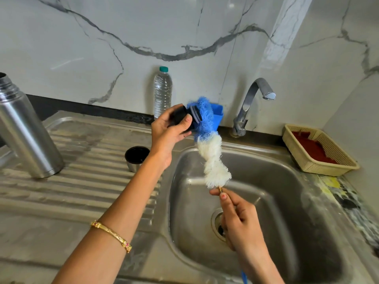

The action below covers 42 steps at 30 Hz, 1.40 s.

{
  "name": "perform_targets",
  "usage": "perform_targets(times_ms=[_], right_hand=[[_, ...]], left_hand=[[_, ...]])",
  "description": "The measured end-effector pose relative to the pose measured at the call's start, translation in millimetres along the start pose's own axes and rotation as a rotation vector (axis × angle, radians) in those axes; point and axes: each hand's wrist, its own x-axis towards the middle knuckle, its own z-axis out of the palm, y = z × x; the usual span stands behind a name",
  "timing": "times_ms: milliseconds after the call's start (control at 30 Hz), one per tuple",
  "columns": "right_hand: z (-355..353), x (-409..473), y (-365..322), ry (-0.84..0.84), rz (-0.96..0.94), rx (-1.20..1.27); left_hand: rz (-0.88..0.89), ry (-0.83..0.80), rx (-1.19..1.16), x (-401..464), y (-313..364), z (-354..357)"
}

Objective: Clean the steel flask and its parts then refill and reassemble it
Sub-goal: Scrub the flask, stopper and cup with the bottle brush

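My left hand [169, 130] grips the flask's black stopper [181, 117] above the sink's back rim, its threaded end turned right. A blue and white bottle brush [207, 140] presses its blue bristles against that end. My right hand [238, 218] pinches the brush's wire handle just below the white bristles, over the basin. The open steel flask [22, 128] stands upright on the drainboard at far left. Its steel cup lid [137, 158] sits mouth up on the drainboard, near my left wrist.
The steel sink [287, 201] lies below my hands, with the tap [252, 101] shut off at the back. A clear water bottle [162, 91] stands against the wall. A blue container [218, 113] hides partly behind the brush. A beige basket [320, 150] sits at right.
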Motion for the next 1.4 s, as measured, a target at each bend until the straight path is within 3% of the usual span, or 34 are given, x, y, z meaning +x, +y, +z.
perform_targets(times_ms=[233, 467, 600, 867, 1067, 1400], right_hand=[[-2, -1, 7, -0.066, 0.132, 0.113], [13, -12, 7, -0.078, 0.27, 0.228], [26, -12, -2, -0.055, 0.248, 0.284], [57, -5, -5, 0.003, 0.166, 0.282], [97, -8, 5, 0.057, 0.159, 0.154], [127, -2, 7, 0.182, 0.09, 0.038]], left_hand=[[-0.055, 0.153, -0.103, -7, -24, -25], [0.003, 0.328, 0.133, -31, -28, -73], [0.033, 0.406, 0.24, -41, -11, -98], [0.037, 0.537, 0.705, -50, 8, -174], [0.0, 0.501, 0.996, -38, 12, -213], [0.032, 0.362, 1.1, -19, 5, -235]])
